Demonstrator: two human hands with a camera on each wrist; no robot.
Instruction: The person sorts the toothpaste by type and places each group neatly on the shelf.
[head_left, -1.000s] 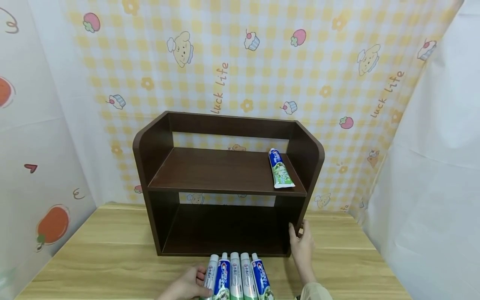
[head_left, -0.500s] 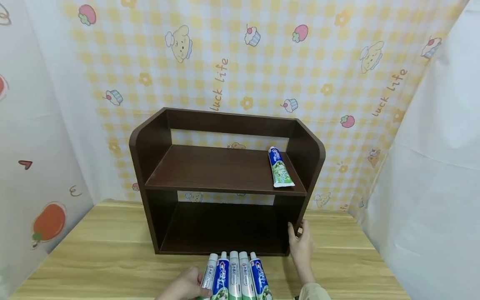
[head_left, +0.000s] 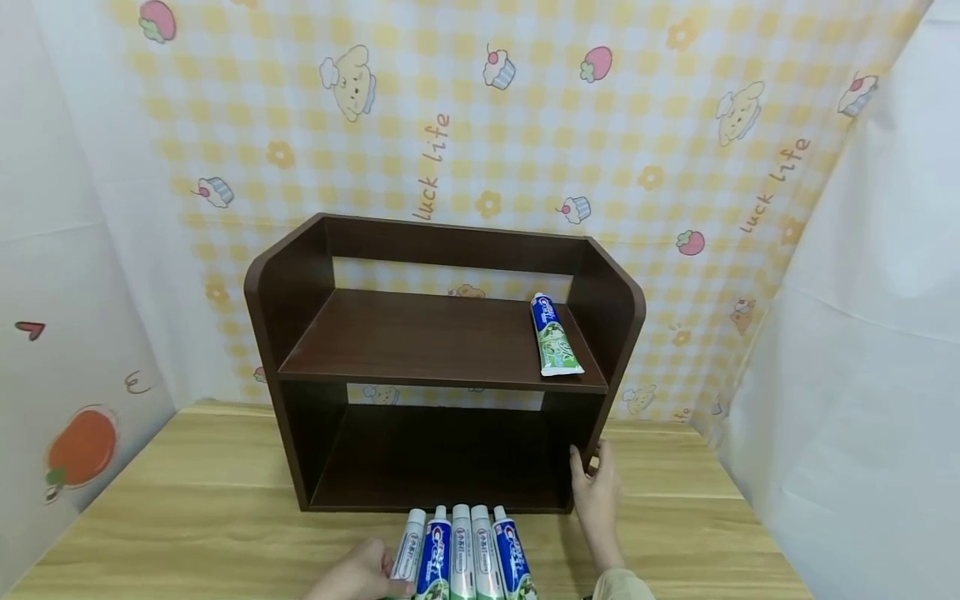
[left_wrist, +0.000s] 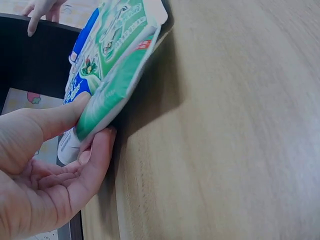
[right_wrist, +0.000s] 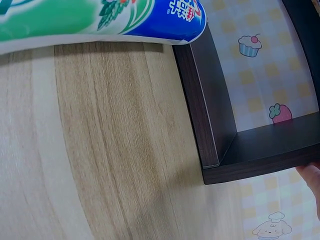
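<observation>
My left hand (head_left: 354, 573) pinches the leftmost toothpaste tube (head_left: 408, 548), white with a green end; in the left wrist view the thumb lies on top and the fingers beneath, near the cap. That tube is one of several in a row, caps toward the shelf. Beside it lies a blue toothpaste tube (head_left: 435, 557). My right hand (head_left: 598, 498) grips the right side panel of a dark brown two-tier shelf (head_left: 442, 383), thumb on the inner side. Up on the top tier, near the right, lies a blue and green toothpaste tube (head_left: 555, 337).
The shelf stands on a wood-grain table (head_left: 172, 508). Behind it hangs a yellow checked cloth (head_left: 480, 150) with printed cartoons; white cloth (head_left: 847, 350) borders the right side. The lower tier (head_left: 442, 458) is dark inside.
Shelf and tubes appear slightly farther left in the head view, as the camera shifts. The left hand moves slightly left with the leftmost tube. Both hands keep their hold.
</observation>
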